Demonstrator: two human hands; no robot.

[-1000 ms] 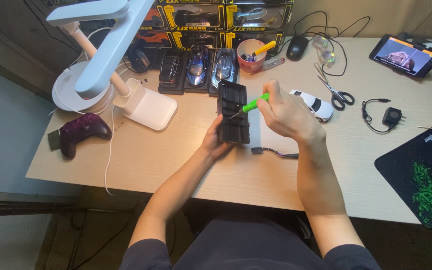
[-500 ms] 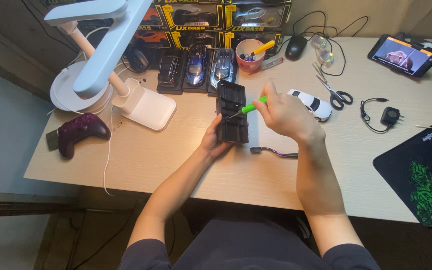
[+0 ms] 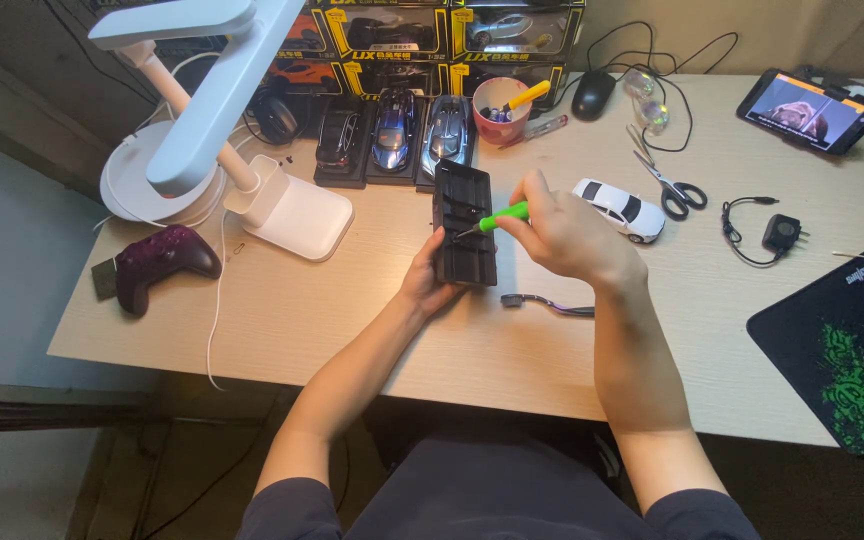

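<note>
The left hand [image 3: 430, 280] is closed around the near end of a black plastic base plate [image 3: 465, 222], fingers wrapped under its edge and thumb against its side, holding it tilted up off the wooden desk [image 3: 372, 320]. The right hand [image 3: 564, 235] is curled shut around a green-handled screwdriver [image 3: 497, 217], pinching the handle between thumb and fingertips; the thin metal tip points left and touches the middle of the base plate's upper face.

The base plate is long and rectangular and sits near the centre of the desk, just in front of the person. Just beside the right hand, on the desk, lies a white toy car [image 3: 620, 209]. Near the right wrist lies a dark, slim tool [image 3: 547, 303] flat on the wood.

Behind the base plate stand three model cars on black stands [image 3: 392, 140], in a row, with boxed model cars [image 3: 432, 35] stacked against the wall. A red cup [image 3: 502, 110] holding small tools stands to the right of the row. A white desk lamp [image 3: 222, 110] arches over the left part of the desk, and a dark purple game controller [image 3: 160, 260] lies near the left edge. Further right are scissors [image 3: 672, 185], a black computer mouse [image 3: 592, 95], a phone [image 3: 807, 108] with its screen lit, a black charger with cable [image 3: 777, 232], and a black and green mouse mat [image 3: 842, 350].
</note>
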